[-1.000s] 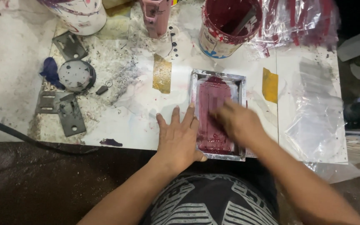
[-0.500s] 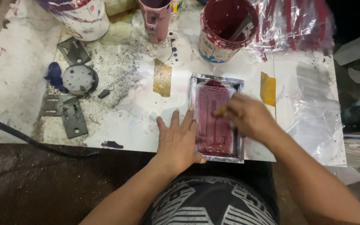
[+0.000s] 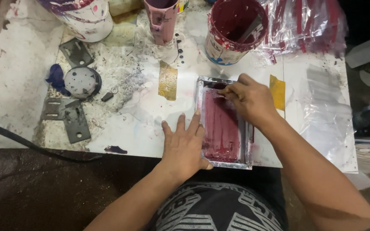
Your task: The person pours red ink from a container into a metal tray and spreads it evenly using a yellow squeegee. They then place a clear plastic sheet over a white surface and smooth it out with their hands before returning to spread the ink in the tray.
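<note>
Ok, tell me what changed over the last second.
The right hand slid from the near half of the metal tray to its far end, fingers pressed to the dark red paint. The left hand stayed flat against the tray's left edge.

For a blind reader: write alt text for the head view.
A person's right hand works at the far end of a metal tray of dark red paint, while the left hand lies flat against its near side, on a spattered white table.

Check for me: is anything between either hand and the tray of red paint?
Nothing visible. The left hand lies flat against the tray at its left edge, and the right hand is already over its far end, fingertips at the red paint.
</note>
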